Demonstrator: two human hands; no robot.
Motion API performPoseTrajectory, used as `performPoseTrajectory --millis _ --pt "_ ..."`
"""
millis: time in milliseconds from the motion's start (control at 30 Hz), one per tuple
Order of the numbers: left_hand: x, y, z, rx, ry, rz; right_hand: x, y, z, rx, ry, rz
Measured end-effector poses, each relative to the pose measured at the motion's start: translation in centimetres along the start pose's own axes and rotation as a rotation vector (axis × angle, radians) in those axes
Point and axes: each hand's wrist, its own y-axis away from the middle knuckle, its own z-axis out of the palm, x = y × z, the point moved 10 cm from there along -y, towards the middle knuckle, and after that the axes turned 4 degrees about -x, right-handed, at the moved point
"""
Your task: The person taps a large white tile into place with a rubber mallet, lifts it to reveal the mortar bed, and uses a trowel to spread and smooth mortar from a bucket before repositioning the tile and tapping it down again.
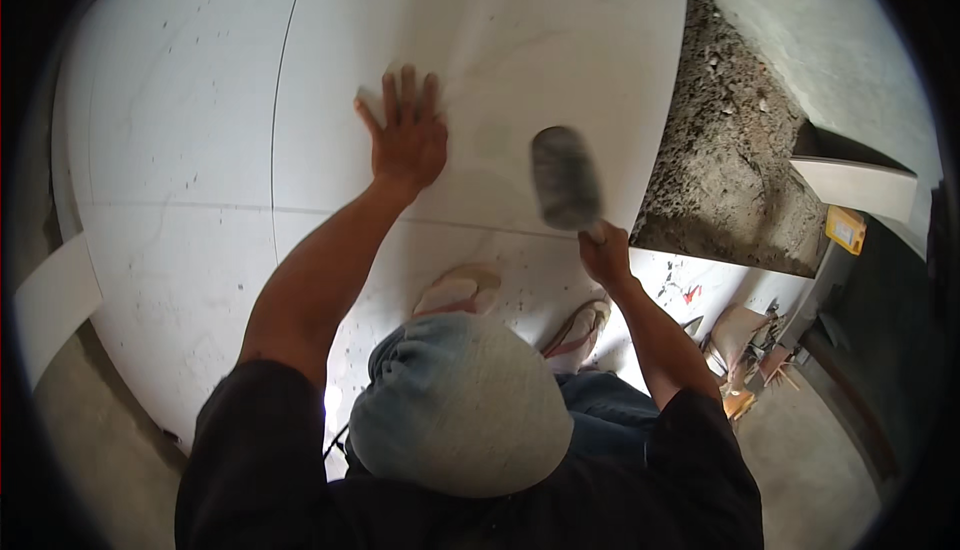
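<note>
Seams [276,115], two of them, border the big pale tile: one dark line down its left side, another along its near side. That big pale tile [520,50] is my reference point. One left hand [408,145] sits palm down on its near left part, forearm reaching up from below and angling right. Four fingers are fanned well apart with nothing gripped; can't make out the thumb. Two sandals [458,290], just this side of the tile's near seam. One dark mallet [565,178], head over the tile's near right part, pretty blurry, so I can't tell if it's touching. One right hand [606,253] has the handle, just off the tile's near edge, forearm slanting up and left, fingers curled shut around the grip. Right of the tile: one rough grey mortar patch [725,140], then one yellow object [845,230] well past it.
</note>
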Motion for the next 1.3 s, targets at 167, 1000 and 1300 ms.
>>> performPoseTrajectory --millis 167,1000,1300 --pt "-0.1 0.2 0.5 -0.025 -0.048 -0.017 -0.3 -1.0 0.1 0.024 0.023 -0.008" --pt "14.4 11.8 4.5 -0.205 0.072 0.900 -2.4 -13.9 -4.7 -0.015 -0.007 0.280" --pt "27.3 1.4 2.8 -0.260 0.224 0.900 1.4 -16.9 -10.7 0.091 -0.278 0.491"
